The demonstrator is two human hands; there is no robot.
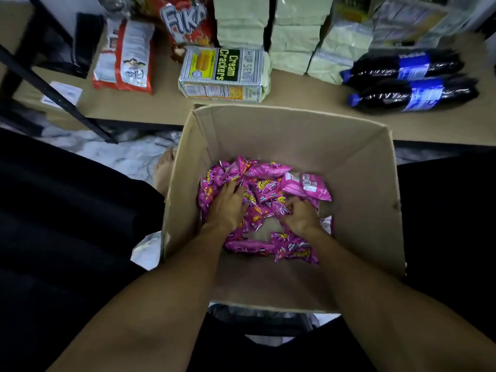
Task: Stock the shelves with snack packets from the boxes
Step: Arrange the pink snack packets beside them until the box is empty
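Several goods are lying along the brown shelf board (150,108) that is running across the top of the frame. At the upper left a black metal strut (53,87) is slanting down over the board's edge, and just right of it a red-and-white bag (124,57) is lying flat with its back facing up. A red bag (185,20) with large white lettering is standing behind it, and a Cream Crackers pack (224,73) is lying on its side at upper centre, near the front edge. Lower down, left of centre, a bare foot (165,170) is resting on the marbled floor (128,154), touching the left wall of an open cardboard box (295,135) that is filling the middle of the frame. Inside it the left hand (228,208) is lying palm down with its fingers spread apart, pressing on the pink snack packets (268,194), which are sitting in a loose heap on the box's bottom. Just to the right, the right hand (300,217) is digging in with its fingers curled together, gripping some of those packets. At the upper right, pale green packs (292,36) are standing in stacks at the back of the board, and two dark cola bottles (402,65) with blue caps and labels are lying side by side, touching, with their caps pointing left.
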